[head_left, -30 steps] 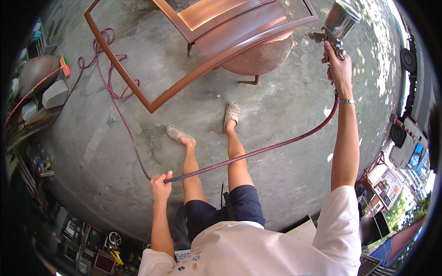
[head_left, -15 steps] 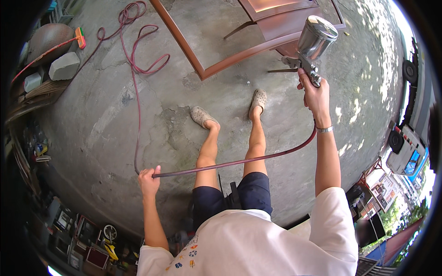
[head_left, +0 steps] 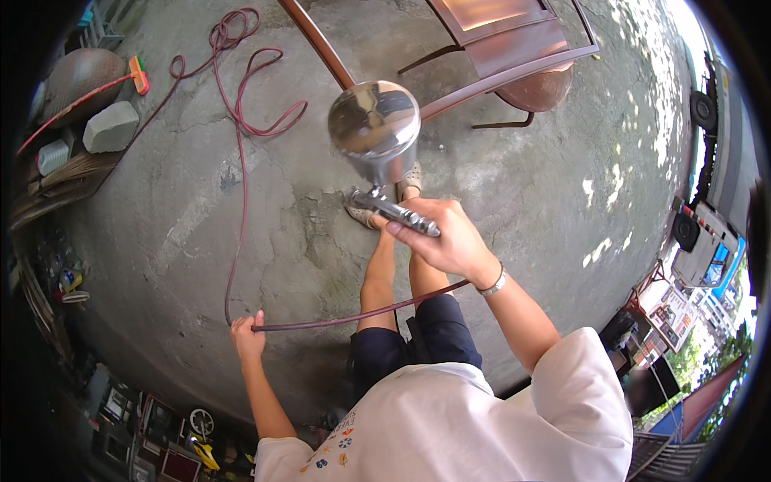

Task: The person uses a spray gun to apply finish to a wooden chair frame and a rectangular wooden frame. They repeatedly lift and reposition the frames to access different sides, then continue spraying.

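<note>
2 hands share the work: the right hand [head_left: 450, 241] is wrapped around the grip of a metal spray gun [head_left: 377, 149], and the left hand [head_left: 247, 336] is clenched on the dark red air hose [head_left: 353, 317] out at the person's left side. The gun sits directly in front of the camera, above the person's knees, with its shiny round cup uppermost and facing the lens; the nozzle end cannot be made out clearly. From the gun the hose runs down and left across the thighs to the left fist, then climbs away over the concrete floor [head_left: 562, 209] in loose loops toward the upper left.

Ahead of the feet, at the top of the view, stands a reddish-brown wooden frame [head_left: 498, 40], with a long rail of the same colour running down toward the cup. At the left edge lie a grey block [head_left: 111, 127] and a broom with an orange head [head_left: 138, 74].

As a judgement, the step in hand is handling or checking the gun between passes, not spraying: the gun is held close to the body and well apart from the woodwork. Any next move calls for 1 thing above all, which is slack: the left fist would need to feed hose so it does not drag across the legs, while the right keeps the cup upright.
</note>
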`<state>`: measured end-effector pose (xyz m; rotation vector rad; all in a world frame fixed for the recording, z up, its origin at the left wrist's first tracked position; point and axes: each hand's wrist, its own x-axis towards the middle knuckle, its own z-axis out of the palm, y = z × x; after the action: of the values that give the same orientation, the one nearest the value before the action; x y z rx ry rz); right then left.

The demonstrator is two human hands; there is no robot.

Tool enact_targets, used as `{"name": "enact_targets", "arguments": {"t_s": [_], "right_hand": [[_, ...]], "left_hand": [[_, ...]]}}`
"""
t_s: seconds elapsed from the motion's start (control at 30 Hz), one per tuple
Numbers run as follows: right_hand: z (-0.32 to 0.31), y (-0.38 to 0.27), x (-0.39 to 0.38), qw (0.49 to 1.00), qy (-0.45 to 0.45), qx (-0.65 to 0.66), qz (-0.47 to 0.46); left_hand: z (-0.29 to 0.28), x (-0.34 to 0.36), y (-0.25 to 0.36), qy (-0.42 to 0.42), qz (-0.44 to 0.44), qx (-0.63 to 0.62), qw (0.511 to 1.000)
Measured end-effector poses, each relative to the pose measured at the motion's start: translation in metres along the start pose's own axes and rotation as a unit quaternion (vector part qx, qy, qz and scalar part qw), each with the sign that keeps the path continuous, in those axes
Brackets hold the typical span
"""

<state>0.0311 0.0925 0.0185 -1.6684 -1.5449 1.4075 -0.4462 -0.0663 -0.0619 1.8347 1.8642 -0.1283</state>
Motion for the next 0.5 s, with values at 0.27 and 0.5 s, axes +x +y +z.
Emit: {"name": "enact_targets", "arguments": {"t_s": [0.27,0.5], "right_hand": [[0.016,-0.057,0.062,0.996,0.053,0.019,-0.063],[-0.048,-0.070,0.160,0.963,0.270,0.001,0.008]], "left_hand": [[-0.081,0.069,-0.030,0.022,-0.067,0.049,0.996],[-0.186,0.161,-0.041,0.190,-0.023,0.038,0.981]]}}
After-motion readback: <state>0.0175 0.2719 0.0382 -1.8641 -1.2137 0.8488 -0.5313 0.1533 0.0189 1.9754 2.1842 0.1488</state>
